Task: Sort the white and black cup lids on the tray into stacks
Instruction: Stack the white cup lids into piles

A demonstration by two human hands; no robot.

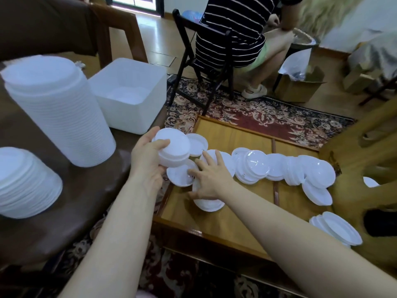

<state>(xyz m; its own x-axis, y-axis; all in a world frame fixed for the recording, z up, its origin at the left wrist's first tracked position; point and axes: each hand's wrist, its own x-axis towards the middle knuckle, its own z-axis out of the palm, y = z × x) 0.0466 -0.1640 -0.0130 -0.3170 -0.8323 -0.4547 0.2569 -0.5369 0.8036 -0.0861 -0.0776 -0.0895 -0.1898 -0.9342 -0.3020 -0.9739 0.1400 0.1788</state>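
Frame centre: our left hand point(148, 155) grips a short stack of white lids point(173, 149) above the wooden tray point(223, 222) edge. Our right hand point(207, 176), fingers spread, presses loose white lids point(253, 166) strewn rightward. Tall lid stack point(58, 112) upper left.

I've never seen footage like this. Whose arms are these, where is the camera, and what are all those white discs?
There is no machine here: a person wears a camera on the head, looking forward and down, so the two bare arms are that person's own. The white discs are cup lids, lying loose in a row on a wooden tray. The left hand holds a small stack of lids it is collecting. The right hand, fingers spread, rests on loose lids on the tray. On the brown surface to the left stand a tall stack, a shorter stack and a white tub. No black lids show. Behind, another person sits on a chair.
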